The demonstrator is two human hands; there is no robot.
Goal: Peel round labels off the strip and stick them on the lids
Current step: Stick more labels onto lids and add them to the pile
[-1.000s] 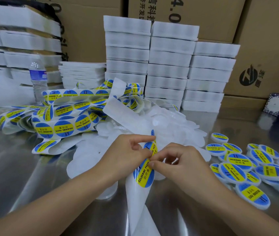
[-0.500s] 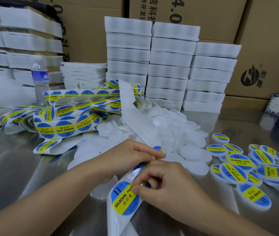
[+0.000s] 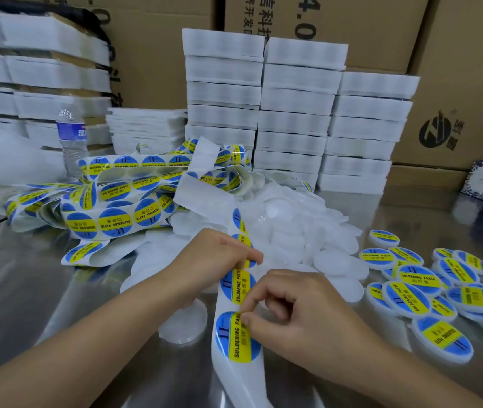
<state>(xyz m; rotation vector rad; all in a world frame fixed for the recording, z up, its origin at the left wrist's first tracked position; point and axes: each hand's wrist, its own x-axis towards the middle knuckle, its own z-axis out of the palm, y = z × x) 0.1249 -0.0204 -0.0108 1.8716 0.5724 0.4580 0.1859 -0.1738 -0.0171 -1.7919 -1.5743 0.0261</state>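
Now left hand [image 3: 215,262], right hand [image 3: 302,315] — on strip [image 3: 241,376]

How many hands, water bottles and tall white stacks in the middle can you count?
Hands: 2 (left hand, right hand)
Water bottle: 1
Tall white foam stacks: 3
Total: 6

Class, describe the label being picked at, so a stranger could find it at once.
On the steel table, find the white strip that the left hand holds up. Follow it down to the lowest round blue-and-yellow label; unlike those above, the right hand picks at its edge.
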